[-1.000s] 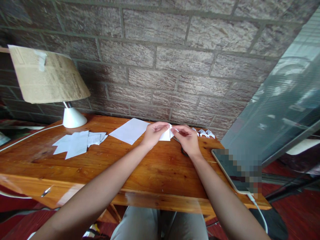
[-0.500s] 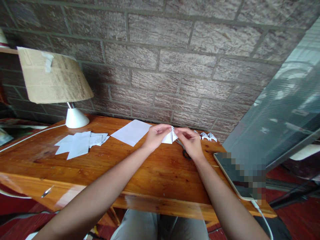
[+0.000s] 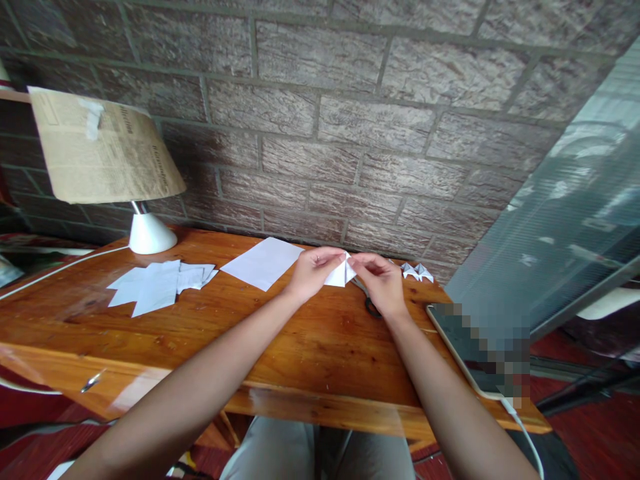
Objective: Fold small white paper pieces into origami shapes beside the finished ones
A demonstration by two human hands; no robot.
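Observation:
A small white folded paper [image 3: 337, 276] is held up over the far side of the desk, its peak pointing upward. My left hand [image 3: 311, 272] pinches its left side between thumb and fingers. On the other side my right hand [image 3: 380, 277] is closed on the paper's upper right edge. Fingers cover part of the folds. Beneath my right hand lies a pair of scissors [image 3: 373, 307], mostly hidden, with a dark handle showing. Just right of that hand stand folded paper pieces [image 3: 418, 271]. A flat white sheet [image 3: 264, 264] lies left of my left hand.
Several loose white papers [image 3: 156, 287] overlap on the left of the wooden desk [image 3: 300, 353]. Behind them stands a lamp [image 3: 153, 232] with a newsprint shade. A tablet [image 3: 465, 350] with a white cable rests along the right edge. The brick wall [image 3: 320, 133] borders the back.
Both hands stay nearly in place on the folded paper, with only slight finger movement. My right hand now covers a little more of the folded pieces beside it. The view has shifted slightly.

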